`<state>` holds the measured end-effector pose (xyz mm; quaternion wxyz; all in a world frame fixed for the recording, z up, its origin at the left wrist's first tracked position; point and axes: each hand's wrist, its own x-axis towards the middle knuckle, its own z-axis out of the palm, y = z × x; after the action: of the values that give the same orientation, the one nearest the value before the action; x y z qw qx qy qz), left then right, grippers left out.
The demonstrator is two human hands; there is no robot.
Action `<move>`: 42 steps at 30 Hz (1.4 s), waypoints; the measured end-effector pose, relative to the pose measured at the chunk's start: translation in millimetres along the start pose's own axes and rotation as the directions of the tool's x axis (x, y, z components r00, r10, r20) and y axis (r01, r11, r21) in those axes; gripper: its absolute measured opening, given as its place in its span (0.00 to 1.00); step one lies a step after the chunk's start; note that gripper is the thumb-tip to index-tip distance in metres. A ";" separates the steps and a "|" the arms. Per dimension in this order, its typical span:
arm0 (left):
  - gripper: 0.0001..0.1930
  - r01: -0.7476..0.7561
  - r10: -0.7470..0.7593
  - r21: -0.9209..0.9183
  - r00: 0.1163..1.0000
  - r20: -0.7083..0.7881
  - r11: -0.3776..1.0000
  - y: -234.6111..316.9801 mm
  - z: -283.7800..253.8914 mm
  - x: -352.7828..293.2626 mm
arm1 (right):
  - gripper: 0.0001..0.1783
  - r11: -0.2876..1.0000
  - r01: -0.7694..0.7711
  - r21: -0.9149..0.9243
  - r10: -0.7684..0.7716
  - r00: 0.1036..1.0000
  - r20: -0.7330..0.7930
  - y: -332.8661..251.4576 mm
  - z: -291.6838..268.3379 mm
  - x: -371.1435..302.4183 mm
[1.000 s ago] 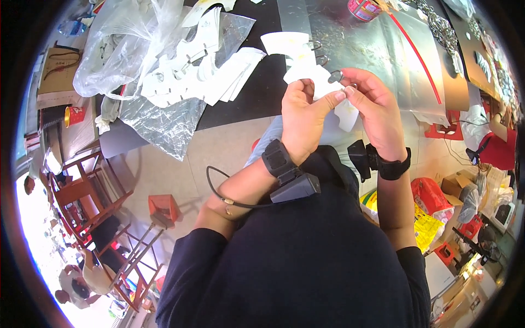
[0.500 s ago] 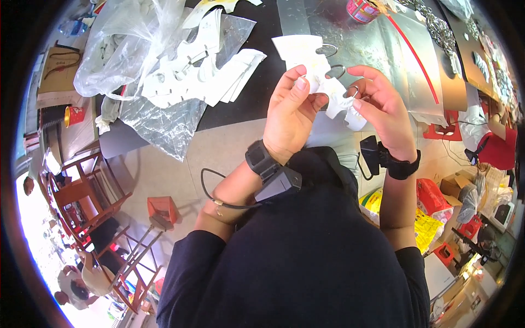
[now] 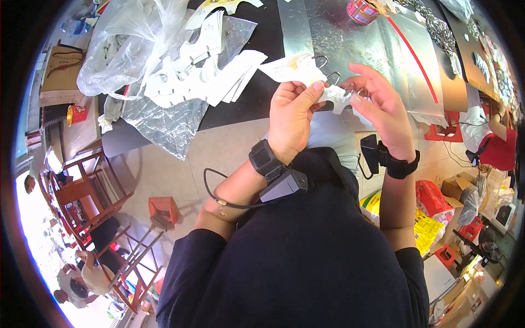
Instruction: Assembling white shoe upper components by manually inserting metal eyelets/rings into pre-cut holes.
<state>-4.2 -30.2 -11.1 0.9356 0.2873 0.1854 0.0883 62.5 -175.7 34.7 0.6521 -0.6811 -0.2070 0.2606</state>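
Note:
A white die-cut card (image 3: 292, 69) with a yellowish mark is up over the table's near edge, with several curved metal rings (image 3: 333, 77) along its upper side. My left hand (image 3: 291, 117) pinches the middle of the card between thumb and fingers. At the card's right end, my right hand (image 3: 386, 112) closes its thumb and fingers on the card beside the rings; its index finger is raised. Just what sits under the right fingertips is partly hidden. Left of my hands, a fanned stack of similar white cards (image 3: 236, 76) lies on the dark table.
Clear plastic bags (image 3: 123, 49) crowd the table's left side. A pink tub (image 3: 362, 12), a red strip (image 3: 414, 57) and metal chains (image 3: 432, 27) are at the far right. Wooden chairs (image 3: 82, 197) and a red dustpan (image 3: 163, 212) stand at left. Another person's red sleeve (image 3: 499, 148) shows at right.
The card has tilted, its left end swinging down and leftward. My left thumb has shifted right along it, and my right hand stays near the same place.

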 end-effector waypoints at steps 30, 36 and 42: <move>0.09 0.051 -0.056 0.049 0.993 0.104 0.998 7.1 6.8 -8.4 | 0.27 0.537 0.366 -0.760 -0.501 0.863 0.062 -17.3 24.9 20.1; 0.07 0.112 -0.107 -0.050 0.991 0.083 0.993 14.9 16.1 -12.4 | 0.31 0.707 0.368 -0.604 -0.476 0.879 -0.022 -13.9 25.2 24.1; 0.08 0.242 -0.240 -0.208 0.970 0.035 0.948 15.1 13.3 -6.3 | 0.31 0.609 0.387 -0.692 -0.597 0.798 -0.080 -1.5 35.8 20.4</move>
<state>-5.6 -26.3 9.6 0.9653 0.1624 0.2041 -0.0088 56.1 -134.9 34.0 0.4469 -0.8081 -0.3621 -0.1267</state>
